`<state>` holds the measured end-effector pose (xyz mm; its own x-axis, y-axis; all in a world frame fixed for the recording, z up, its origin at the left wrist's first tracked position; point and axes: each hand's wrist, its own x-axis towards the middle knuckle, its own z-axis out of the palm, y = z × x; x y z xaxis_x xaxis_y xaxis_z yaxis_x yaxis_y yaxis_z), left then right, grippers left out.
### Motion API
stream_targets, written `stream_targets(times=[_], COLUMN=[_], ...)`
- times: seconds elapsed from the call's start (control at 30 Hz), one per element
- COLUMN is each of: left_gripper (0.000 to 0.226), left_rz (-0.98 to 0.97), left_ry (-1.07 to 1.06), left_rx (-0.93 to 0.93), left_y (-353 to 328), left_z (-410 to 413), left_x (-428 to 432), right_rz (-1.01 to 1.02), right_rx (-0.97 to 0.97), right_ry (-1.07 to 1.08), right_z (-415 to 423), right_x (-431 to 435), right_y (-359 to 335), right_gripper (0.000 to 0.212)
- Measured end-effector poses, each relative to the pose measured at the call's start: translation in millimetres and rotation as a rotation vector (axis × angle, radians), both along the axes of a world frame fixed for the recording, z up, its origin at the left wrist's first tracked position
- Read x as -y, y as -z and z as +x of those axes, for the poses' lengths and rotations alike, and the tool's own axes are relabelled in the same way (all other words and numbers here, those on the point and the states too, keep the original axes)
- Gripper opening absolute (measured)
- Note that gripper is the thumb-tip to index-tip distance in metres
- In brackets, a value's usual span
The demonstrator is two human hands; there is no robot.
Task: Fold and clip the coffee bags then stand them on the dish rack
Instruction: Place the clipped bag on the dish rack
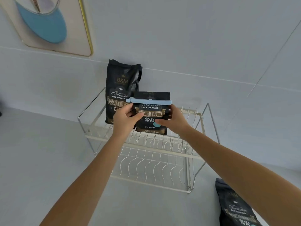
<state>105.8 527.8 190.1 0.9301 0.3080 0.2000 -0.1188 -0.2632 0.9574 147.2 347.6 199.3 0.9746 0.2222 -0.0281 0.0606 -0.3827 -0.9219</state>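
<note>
Over the dish rack, clipped coffee bag upright, left hand and right hand fingers gripping its sides

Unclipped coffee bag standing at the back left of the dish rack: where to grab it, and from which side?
Probably pinch the unclipped coffee bag at its crumpled top, coming from above and the front. It stands tall, its top clear of the clipped bag that both hands hold in front of its lower right; its lower half sits behind the dish rack rail.
</note>
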Motion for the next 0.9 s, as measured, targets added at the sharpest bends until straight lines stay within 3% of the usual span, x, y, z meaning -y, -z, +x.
stream_targets(times=[0.2,0.5,0.6,0.73,0.9], left_gripper=[0.047,0.035,0.041,0.058,0.06], left_rz=[0.152,0.223,0.182,0.14,0.389], left_ry=[-0.112,-0.067,-0.072,-0.08,-0.062], left_rx=[0.048,0.061,-0.001,-0.076,0.044], left_y=[1.6,-4.9,-6.8,-15.0,-27.2], left_z=[9.5,5.6,-1.0,-21.7,-68.4], left_x=[1.9,8.4,11.6,22.3,60.6], right_rz=[-0.044,-0.088,-0.103,-0.314,-0.537], right_rx=[-0.02,-0.054,-0.073,0.162,0.58], right_ry=[0.027,0.035,0.026,-0.041,-0.125], right_z=[4.0,4.3,-2.1,-29.4,-77.9], right_x=[2.0,3.2,9.4,32.3,84.4], right_y=[3.1,-0.5,-10.0,-22.3,-25.8], right_gripper=[0.055,0.043,0.046,0.058,0.059])
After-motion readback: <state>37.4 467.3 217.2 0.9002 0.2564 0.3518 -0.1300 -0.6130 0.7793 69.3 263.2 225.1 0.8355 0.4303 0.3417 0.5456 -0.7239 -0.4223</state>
